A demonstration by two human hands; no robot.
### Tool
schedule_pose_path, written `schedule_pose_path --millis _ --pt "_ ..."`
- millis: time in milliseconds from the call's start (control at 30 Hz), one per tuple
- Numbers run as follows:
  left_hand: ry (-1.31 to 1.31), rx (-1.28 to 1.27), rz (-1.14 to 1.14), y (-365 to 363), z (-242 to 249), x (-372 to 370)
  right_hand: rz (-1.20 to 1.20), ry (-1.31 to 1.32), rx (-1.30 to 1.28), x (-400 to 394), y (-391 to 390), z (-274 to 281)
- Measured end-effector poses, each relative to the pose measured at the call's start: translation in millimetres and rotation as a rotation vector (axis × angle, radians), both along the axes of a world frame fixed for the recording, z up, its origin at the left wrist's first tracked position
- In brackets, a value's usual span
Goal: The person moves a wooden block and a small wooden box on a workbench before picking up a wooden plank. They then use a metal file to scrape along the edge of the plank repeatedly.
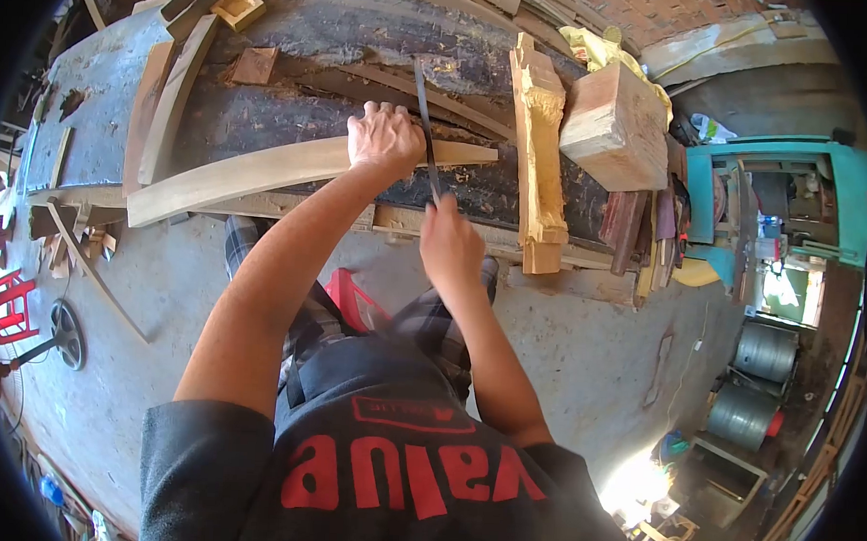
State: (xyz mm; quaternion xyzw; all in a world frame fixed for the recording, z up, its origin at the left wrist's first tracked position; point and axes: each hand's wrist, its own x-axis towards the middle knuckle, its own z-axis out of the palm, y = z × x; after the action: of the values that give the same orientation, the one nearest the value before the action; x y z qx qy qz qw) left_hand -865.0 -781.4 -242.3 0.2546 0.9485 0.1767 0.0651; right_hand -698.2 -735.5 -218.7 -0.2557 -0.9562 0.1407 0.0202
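Observation:
A long curved pale board (254,174) lies along the front of the dark workbench (295,119). My left hand (386,136) presses on the board near its right end, fingers bent over its far edge. Just right of it, a thin dark saw-like blade (425,125) crosses the board, pointing away from me. My right hand (452,242), slightly blurred, is closed round the near end of this tool, at the bench's front edge. Its handle is hidden in the fist.
To the right stand a carved yellowish wood piece (542,159) and a large wooden block (616,129). Two curved strips (178,100), a small wooden box (239,9) and a square piece (255,66) lie at the left. A red stool (355,301) is below.

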Motion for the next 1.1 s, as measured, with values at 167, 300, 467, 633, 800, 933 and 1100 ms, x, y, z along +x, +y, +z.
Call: schedule_pose_path --millis 167,300,467,633,800,933,1100 --pt "0.018 0.025 0.015 -0.4 -2.6 -0.7 0.056 0.084 0.037 -15.5 7.1 -5.3" --pt "-0.009 0.003 0.014 1.9 -2.1 -1.9 -0.024 -0.136 -0.017 30.0 -8.0 9.4" --pt "0.024 0.012 0.017 0.2 -5.4 0.8 0.053 0.051 -0.048 -39.2 15.0 -5.2" --pt "0.016 0.031 0.022 1.8 -2.3 -3.9 -0.001 -0.062 -0.049 8.8 -7.0 16.1" --pt "-0.040 0.012 0.010 1.2 -1.3 -0.3 0.038 0.073 0.000 -13.4 4.7 -2.3" --pt "-0.012 -0.013 0.003 -0.5 -1.5 -1.4 0.067 0.108 0.023 -31.2 7.5 -2.1" --pt "0.013 0.028 0.011 1.3 -6.2 -1.4 -0.046 -0.165 0.000 35.7 -17.7 14.5"
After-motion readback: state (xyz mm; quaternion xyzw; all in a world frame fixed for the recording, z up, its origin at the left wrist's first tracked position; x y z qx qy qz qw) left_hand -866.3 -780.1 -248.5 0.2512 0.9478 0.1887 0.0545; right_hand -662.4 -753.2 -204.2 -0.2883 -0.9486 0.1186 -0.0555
